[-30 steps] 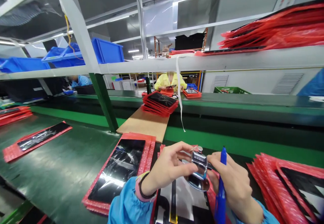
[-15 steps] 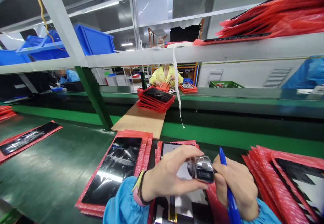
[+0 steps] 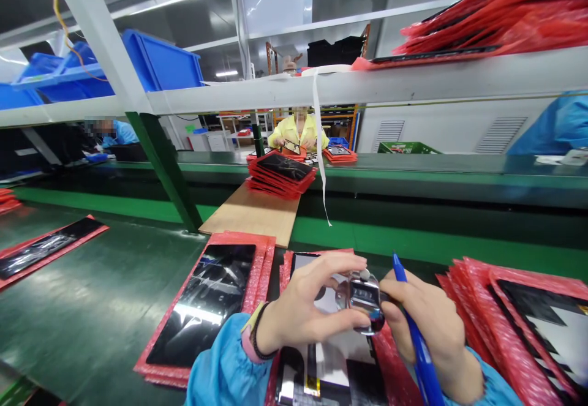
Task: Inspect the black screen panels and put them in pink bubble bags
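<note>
Both of my hands hold a small chrome tally counter [image 3: 362, 299] low in the middle of the view. My left hand [image 3: 312, 311] pinches it from the left, thumb below and fingers curled over the top. My right hand [image 3: 425, 323] grips its right side and also clamps a blue pen [image 3: 416, 338] that sticks up past the fingers. Under the hands lies a black panel [image 3: 321, 363] in a red bubble bag. Another bagged black panel [image 3: 214, 302] rests just to the left on the green belt [image 3: 92, 308].
A fanned pile of red bagged panels [image 3: 519, 326] lies at the right. A cardboard sheet [image 3: 252, 213] carries a red stack [image 3: 280, 176] ahead. A single bagged panel [image 3: 43, 250] lies far left. A person in yellow [image 3: 298, 130] works across the line. Blue bins [image 3: 151, 63] sit on the shelf.
The counter has turned in my hands, from display up, to tipped sideways, to display toward me again. Both hands stayed on it while the view shifted slightly.
</note>
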Demonstrator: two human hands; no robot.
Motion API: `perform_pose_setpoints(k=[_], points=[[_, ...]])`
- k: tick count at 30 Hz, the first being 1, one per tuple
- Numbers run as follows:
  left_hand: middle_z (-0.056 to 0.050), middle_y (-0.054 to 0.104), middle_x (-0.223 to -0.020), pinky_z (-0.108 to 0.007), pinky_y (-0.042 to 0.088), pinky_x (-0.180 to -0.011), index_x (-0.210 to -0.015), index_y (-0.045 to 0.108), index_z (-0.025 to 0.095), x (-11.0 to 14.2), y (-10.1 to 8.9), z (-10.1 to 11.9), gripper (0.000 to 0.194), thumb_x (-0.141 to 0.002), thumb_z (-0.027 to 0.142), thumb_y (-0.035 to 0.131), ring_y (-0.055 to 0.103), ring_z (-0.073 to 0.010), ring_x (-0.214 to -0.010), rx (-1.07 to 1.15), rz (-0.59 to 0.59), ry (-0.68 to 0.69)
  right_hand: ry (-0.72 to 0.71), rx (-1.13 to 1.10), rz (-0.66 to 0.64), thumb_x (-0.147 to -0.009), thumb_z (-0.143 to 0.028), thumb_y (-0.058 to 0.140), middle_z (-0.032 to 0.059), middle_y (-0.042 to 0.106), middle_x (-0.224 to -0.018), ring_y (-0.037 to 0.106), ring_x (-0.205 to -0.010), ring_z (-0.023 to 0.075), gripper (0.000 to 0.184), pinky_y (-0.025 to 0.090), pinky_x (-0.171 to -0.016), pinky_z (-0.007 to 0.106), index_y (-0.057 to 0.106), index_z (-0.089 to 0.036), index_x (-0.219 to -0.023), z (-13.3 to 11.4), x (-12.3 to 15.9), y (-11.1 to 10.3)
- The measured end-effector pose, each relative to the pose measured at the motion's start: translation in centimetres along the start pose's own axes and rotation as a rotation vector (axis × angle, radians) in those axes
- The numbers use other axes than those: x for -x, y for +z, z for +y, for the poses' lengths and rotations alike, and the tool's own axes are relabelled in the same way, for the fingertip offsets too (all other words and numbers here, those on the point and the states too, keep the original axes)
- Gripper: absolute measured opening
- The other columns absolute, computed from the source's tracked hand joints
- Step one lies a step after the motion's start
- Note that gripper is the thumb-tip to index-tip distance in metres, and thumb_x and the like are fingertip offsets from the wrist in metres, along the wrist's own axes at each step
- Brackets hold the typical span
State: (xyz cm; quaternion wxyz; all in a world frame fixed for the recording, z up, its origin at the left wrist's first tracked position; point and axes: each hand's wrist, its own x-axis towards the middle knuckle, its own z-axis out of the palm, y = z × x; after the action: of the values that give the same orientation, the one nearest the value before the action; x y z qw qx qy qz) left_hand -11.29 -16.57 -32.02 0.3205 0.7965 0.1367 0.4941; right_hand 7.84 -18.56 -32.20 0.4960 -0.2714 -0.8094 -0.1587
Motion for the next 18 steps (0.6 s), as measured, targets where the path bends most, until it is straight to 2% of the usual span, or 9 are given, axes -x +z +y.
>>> perform_pose_setpoints(k=[2,5,8,11,18], points=[[-0.013,0.058,-0.124,-0.027,0.058,-0.078,-0.124,0.052,0.021,0.1,0.0,0.3,0.055,-0.074,0.023,0.073,0.062,-0.0224,-0.104,0.053,-0.033,-0.056,-0.084,0.034,-0.015,-0.089,-0.019,0.043,0.0056,0.06,-0.067,0.059,-0.06,0.0176,0.014,0.047,-0.051,0.027,0.054,-0.016,-0.096,0.3,0.1,-0.2],[-0.013,0.06,-0.12,-0.027,0.057,-0.079,-0.124,0.052,0.021,-0.1,0.0,0.7,0.056,-0.072,0.024,0.075,0.061,-0.0236,-0.107,0.021,-0.042,0.028,-0.136,0.038,0.005,-0.088,-0.017,0.042,0.0046,0.056,-0.061,0.054,-0.055,0.0169,0.014,0.045,-0.048,0.027,0.054,-0.015,-0.094,0.1,0.2,-0.3],[-0.015,0.062,-0.117,-0.032,0.054,-0.089,-0.126,0.05,0.02,-0.3,0.2,1.1,0.059,-0.072,0.024,0.075,0.058,-0.025,-0.113,-0.079,-0.032,0.178,-0.091,-0.005,0.019,-0.088,-0.016,0.04,0.0021,0.05,-0.055,0.048,-0.047,0.0147,0.012,0.041,-0.045,0.027,0.052,-0.017,-0.086,-0.4,0.4,-0.3],[-0.016,0.059,-0.121,-0.037,0.051,-0.095,-0.129,0.046,0.019,-0.3,0.3,1.3,0.059,-0.076,0.023,0.072,0.057,-0.0252,-0.114,-0.164,-0.02,0.253,-0.037,-0.024,0.035,-0.087,-0.014,0.041,0.0009,0.05,-0.054,0.051,-0.047,0.0151,0.012,0.039,-0.046,0.027,0.05,-0.019,-0.081,-0.8,0.6,-0.3],[-0.02,0.054,-0.124,-0.034,0.054,-0.09,-0.131,0.044,0.018,0.1,0.5,0.8,0.057,-0.079,0.021,0.068,0.058,-0.025,-0.112,-0.295,0.013,0.331,0.055,-0.016,0.051,-0.083,-0.005,0.042,0.0,0.053,-0.055,0.054,-0.049,0.0145,0.018,0.038,-0.047,0.027,0.047,-0.021,-0.077,-1.5,0.4,-0.2]])
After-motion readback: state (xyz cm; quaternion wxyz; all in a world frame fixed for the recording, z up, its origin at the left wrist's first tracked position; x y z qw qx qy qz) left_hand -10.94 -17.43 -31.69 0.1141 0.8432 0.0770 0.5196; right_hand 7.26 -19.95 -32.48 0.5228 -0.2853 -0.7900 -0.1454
